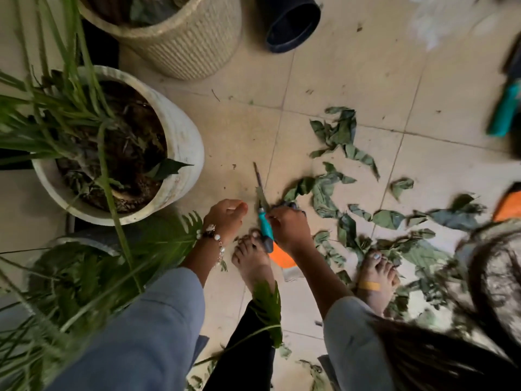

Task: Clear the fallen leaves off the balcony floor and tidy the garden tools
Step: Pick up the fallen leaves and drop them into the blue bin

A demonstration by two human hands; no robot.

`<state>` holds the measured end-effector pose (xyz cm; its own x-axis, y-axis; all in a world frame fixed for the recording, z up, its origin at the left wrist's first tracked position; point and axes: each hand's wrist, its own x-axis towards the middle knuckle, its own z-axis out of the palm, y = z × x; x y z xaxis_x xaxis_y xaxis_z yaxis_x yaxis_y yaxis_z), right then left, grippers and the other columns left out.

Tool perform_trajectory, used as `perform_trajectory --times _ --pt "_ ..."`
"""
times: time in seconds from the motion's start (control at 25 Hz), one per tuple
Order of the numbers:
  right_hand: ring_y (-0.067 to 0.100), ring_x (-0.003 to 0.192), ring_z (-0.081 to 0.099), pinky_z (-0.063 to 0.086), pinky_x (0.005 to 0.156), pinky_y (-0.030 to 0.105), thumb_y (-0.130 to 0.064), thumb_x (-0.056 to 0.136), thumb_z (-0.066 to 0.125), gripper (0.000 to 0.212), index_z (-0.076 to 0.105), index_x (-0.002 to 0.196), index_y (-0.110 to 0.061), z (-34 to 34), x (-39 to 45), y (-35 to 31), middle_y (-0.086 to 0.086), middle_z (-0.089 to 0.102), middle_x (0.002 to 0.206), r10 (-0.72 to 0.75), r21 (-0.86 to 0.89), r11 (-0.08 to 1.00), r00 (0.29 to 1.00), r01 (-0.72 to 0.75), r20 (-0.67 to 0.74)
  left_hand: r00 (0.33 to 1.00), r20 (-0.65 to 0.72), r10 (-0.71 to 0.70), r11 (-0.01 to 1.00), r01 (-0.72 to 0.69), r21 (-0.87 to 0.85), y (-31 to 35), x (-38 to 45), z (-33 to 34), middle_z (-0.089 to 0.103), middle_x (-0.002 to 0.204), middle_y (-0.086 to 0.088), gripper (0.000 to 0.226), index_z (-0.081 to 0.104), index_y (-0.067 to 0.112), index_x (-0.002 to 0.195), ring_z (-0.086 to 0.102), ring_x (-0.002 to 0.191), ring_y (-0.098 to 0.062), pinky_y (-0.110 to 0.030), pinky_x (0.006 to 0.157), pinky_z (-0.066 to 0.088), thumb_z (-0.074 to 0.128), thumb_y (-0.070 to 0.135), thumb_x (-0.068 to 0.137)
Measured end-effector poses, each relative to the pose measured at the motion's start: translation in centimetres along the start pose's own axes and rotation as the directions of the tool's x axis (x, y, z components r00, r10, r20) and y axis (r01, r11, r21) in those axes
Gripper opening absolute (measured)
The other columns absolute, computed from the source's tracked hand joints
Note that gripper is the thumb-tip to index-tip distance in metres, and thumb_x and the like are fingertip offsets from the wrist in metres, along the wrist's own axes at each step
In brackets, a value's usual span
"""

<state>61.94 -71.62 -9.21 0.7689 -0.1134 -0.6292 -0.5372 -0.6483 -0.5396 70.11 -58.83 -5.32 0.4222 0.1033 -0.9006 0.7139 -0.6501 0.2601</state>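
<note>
Several crumpled green leaves (335, 193) lie scattered over the beige floor tiles (352, 80), from the middle to the right. My right hand (287, 224) grips a narrow garden tool (263, 210) with a teal handle; its thin metal blade points away from me over the floor. My left hand (227, 218) hovers just left of the tool, fingers curled loosely and holding nothing. An orange object (282, 258) lies on the floor under my right wrist, beside my bare left foot. A second teal-handled tool (504, 111) lies at the right edge, blurred.
A white planter (183, 142) with soil and long leaves stands at left, a woven beige pot (194, 43) behind it, a dark pot (290, 24) tipped at top centre. More foliage fills the lower left. Another orange item (509, 204) sits at the right edge.
</note>
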Motion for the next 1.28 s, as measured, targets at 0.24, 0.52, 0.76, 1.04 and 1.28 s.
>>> perform_trajectory --times 0.24,0.52,0.76,1.04,1.28 --pt "0.020 0.081 0.069 0.051 0.073 0.018 0.012 0.087 0.052 0.026 0.073 0.085 -0.003 -6.5 -1.2 0.3 0.018 0.072 0.088 -0.136 0.572 0.820 0.965 -0.018 0.225 0.993 0.088 -0.078 0.945 0.102 -0.312 5.0 -2.3 3.9 0.057 0.064 -0.007 0.031 0.056 0.008 0.080 0.053 0.067 -0.023 -0.026 0.047 0.046 0.036 0.013 0.102" --pt "0.033 0.144 0.010 0.007 0.109 0.034 -0.006 0.100 0.036 0.042 0.039 0.142 -0.003 -10.6 -0.7 -0.7 0.019 0.017 0.155 0.014 -0.493 0.851 0.932 0.179 0.363 0.997 -0.015 -0.076 0.952 0.068 -0.297 5.0 -0.2 3.4 0.049 0.079 -0.009 0.023 0.047 0.014 0.117 0.036 0.024 0.002 -0.008 0.030 0.022 0.030 0.007 0.103" --pt "0.022 0.109 0.060 0.041 0.097 0.038 -0.001 0.082 0.050 0.030 0.066 0.106 0.000 -8.7 -0.2 1.2 0.019 0.064 0.114 -0.122 -0.258 0.962 0.988 0.094 -0.094 0.999 -0.014 -0.051 0.975 0.047 -0.217 5.4 -1.5 3.7 0.054 0.129 -0.013 0.049 0.044 0.014 0.137 0.059 0.080 -0.017 -0.032 0.067 0.049 0.044 0.044 0.098" --pt "0.010 0.083 0.067 0.056 0.081 0.029 0.008 0.087 0.060 0.018 0.070 0.102 0.004 -10.4 -2.0 0.0 0.017 0.072 0.094 -0.231 0.689 0.725 0.942 -0.001 0.244 0.977 0.116 -0.177 0.945 0.201 -0.258 6.6 -2.5 5.5 0.069 0.100 -0.018 0.056 0.069 0.003 0.101 0.066 0.093 -0.033 -0.045 0.085 0.052 0.053 0.056 0.091" --pt "0.021 0.099 0.064 0.049 0.085 0.031 -0.001 0.090 0.053 0.021 0.069 0.105 -0.004 -12.3 2.8 6.3 0.008 0.069 0.110 0.186 0.324 0.939 0.965 -0.119 -0.184 0.977 -0.147 -0.152 0.985 0.137 -0.105 8.2 -1.2 5.1 0.055 0.078 -0.017 0.052 0.049 0.003 0.064 0.050 0.084 -0.029 -0.033 0.075 0.039 0.048 0.042 0.097"
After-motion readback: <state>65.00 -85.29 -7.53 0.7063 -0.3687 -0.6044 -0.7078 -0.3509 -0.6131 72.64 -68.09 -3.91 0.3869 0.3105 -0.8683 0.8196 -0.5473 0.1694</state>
